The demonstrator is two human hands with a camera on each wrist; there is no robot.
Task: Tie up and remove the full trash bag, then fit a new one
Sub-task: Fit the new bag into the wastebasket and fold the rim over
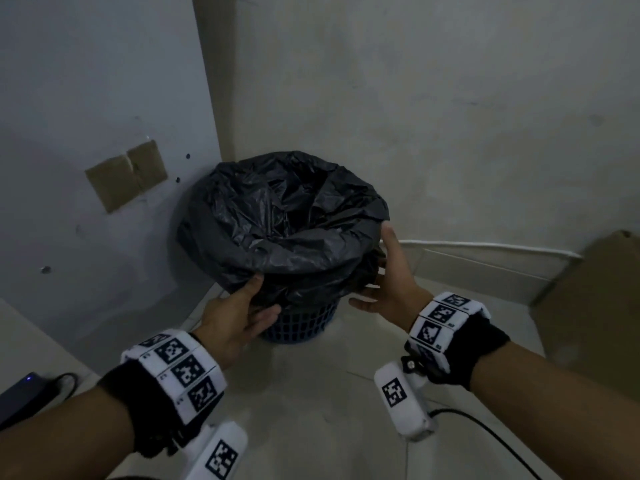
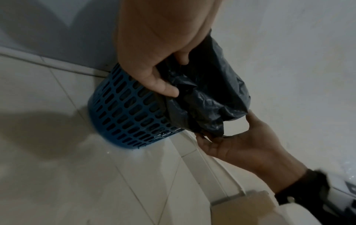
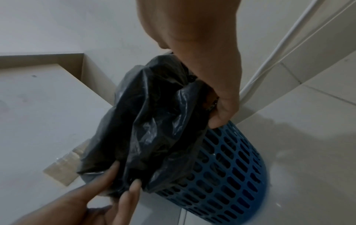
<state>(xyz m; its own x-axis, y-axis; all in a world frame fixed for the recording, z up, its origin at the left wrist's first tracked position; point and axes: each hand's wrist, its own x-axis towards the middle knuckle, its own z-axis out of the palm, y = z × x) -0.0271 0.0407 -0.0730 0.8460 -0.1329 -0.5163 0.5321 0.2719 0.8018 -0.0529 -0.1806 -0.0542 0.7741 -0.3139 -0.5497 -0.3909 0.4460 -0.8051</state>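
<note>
A black trash bag (image 1: 287, 216) lines a blue perforated basket (image 1: 298, 327) that stands on the tiled floor in a wall corner. The bag's mouth is folded down over the rim. My left hand (image 1: 259, 296) holds the overhang at the near left, thumb on top and fingers under the fold. My right hand (image 1: 377, 265) grips the overhang at the right side of the rim. In the left wrist view my left hand (image 2: 163, 85) pinches the bag (image 2: 208, 99) above the basket (image 2: 125, 115). In the right wrist view my right hand (image 3: 221, 109) curls under the bag (image 3: 154, 129).
Walls close in behind and left of the basket. A white cable (image 1: 485, 244) runs along the skirting at the right. A brown cardboard sheet (image 1: 588, 306) leans at the far right. A black device (image 1: 24, 393) with a blue light lies at the lower left.
</note>
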